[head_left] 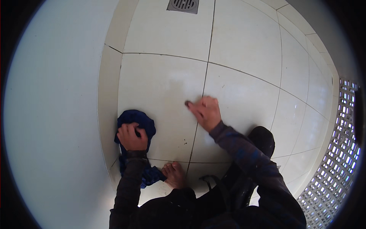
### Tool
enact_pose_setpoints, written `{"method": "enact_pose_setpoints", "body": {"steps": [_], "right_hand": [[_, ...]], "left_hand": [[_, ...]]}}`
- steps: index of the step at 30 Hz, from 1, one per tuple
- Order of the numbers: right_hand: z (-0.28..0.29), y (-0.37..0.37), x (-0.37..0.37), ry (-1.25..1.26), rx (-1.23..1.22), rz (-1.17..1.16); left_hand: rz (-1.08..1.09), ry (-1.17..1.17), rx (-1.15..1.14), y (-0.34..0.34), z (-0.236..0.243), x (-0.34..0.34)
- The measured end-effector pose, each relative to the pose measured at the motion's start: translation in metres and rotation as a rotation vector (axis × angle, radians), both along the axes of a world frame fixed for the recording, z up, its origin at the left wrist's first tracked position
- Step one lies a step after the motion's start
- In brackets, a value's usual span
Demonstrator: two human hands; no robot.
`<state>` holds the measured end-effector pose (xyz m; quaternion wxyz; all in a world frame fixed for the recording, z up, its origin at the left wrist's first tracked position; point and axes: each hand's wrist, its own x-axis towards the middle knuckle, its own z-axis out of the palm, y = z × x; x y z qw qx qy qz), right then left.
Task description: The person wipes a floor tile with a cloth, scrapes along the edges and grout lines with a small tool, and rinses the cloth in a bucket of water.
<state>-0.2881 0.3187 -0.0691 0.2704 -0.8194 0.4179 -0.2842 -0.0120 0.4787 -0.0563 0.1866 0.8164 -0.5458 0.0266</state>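
Note:
My left hand (132,137) rests on a crumpled dark blue cloth (138,116) by the wall at the left, fingers curled and closed on it. Part of the cloth is hidden beneath the hand and forearm. Over the tiled floor, toward the middle, my right hand (207,112) is closed in a pinch. At its fingertips shows a small dark brown thing (187,103), too small and blurred to name.
A square metal floor drain (183,4) lies at the far edge. Dark specks (185,142) dot the pale tiles. The white wall (57,107) rises at left; a perforated lattice screen (328,168) stands at right. My bare foot (174,173) is near the cloth.

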Motion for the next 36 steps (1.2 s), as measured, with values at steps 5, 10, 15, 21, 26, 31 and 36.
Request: {"method": "enact_pose_setpoints", "body": {"steps": [5, 10, 15, 21, 26, 31, 36], "right_hand": [[0.0, -0.074, -0.014, 0.272, -0.171, -0.247], [0.009, 0.0, 0.014, -0.033, 0.054, 0.119], [0.002, -0.075, 0.002, 0.205, -0.164, -0.277], [0.006, -0.014, -0.002, 0.166, -0.046, -0.234], [0.005, -0.037, 0.005, 0.199, -0.008, -0.485], [0.014, -0.005, 0.012, 0.152, -0.014, -0.464], [0.012, -0.011, 0.017, 0.129, 0.016, -0.521]], "left_hand": [[-0.001, 0.027, 0.018, -0.008, -0.002, -0.014], [0.002, -0.008, -0.006, 0.001, 0.0, 0.0], [-0.014, 0.023, 0.006, -0.007, -0.004, -0.009], [0.011, 0.0, 0.045, 0.0, 0.001, -0.004], [0.0, 0.025, 0.037, -0.004, -0.001, -0.01], [0.004, 0.006, 0.037, -0.005, 0.003, -0.005], [-0.01, 0.013, 0.022, -0.004, 0.0, -0.005]]}}
